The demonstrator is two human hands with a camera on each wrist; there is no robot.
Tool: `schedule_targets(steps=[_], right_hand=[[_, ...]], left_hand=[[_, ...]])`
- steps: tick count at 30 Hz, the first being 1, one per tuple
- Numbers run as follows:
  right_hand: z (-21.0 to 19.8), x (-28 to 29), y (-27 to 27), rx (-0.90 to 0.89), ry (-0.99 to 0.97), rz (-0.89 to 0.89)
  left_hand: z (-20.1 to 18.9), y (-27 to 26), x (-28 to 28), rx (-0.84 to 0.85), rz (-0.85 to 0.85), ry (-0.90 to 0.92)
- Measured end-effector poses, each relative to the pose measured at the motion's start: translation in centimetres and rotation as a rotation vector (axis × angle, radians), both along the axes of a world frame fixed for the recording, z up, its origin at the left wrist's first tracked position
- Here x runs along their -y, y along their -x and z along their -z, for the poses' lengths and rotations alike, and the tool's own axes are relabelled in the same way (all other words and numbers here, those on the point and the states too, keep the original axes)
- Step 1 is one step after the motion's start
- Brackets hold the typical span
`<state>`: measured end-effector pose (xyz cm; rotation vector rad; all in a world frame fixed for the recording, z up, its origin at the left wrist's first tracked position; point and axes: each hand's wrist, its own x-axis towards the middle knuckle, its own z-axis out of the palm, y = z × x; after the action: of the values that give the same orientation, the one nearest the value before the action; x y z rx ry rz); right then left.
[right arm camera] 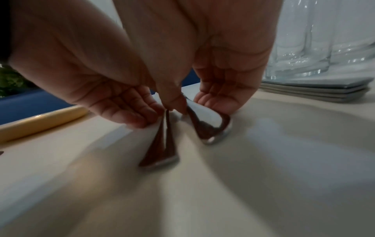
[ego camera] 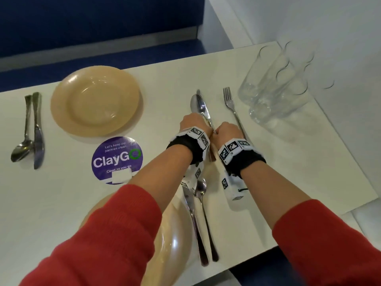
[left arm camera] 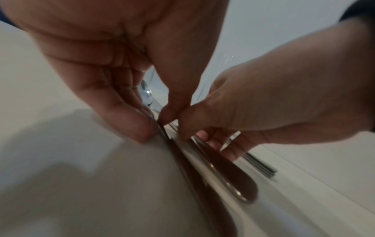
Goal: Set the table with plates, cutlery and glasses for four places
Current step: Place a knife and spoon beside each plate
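Mid-table, a spoon [ego camera: 194, 104] and a knife [ego camera: 203, 107] lie crossed, the blade over the spoon's bowl. My left hand [ego camera: 193, 123] pinches the spoon's handle [left arm camera: 202, 184] between thumb and fingers. Touching it on the right, my right hand [ego camera: 226, 131] pinches the knife's handle [right arm camera: 211, 129]. Both handle ends rest on the white table [ego camera: 61, 203]. A fork [ego camera: 232, 106] lies just right of my right hand. Several empty glasses [ego camera: 274, 85] stand clustered at the far right. One beige plate [ego camera: 94, 100] sits far left, another [ego camera: 177, 240] under my left forearm.
A spoon [ego camera: 22, 149] and knife [ego camera: 38, 137] lie left of the far plate. Another knife [ego camera: 192, 213] and spoon [ego camera: 203, 203] lie right of the near plate. A purple round sticker [ego camera: 116, 159] is on the table. A blue bench [ego camera: 103, 27] runs behind.
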<state>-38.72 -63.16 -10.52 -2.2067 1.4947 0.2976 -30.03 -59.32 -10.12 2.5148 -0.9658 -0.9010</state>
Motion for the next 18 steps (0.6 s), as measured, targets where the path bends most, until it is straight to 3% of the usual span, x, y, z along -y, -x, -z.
schedule_targets(steps=[8,12,18], right_hand=[[-0.3,1.0,-0.3,-0.026,-0.040,-0.019],[-0.9,0.8,0.0,0.017,-0.078,0.016],[-2.1,-0.2,-0.9,0.163,-0.041,0.120]], left_hand=[[-0.9,-1.5,0.9,-0.075,-0.041,-0.088],[-1.1,-2.3,0.3,-0.131,-0.056,-0.046],[-1.5,-3.8,-0.7,-0.405,-0.208,0.076]])
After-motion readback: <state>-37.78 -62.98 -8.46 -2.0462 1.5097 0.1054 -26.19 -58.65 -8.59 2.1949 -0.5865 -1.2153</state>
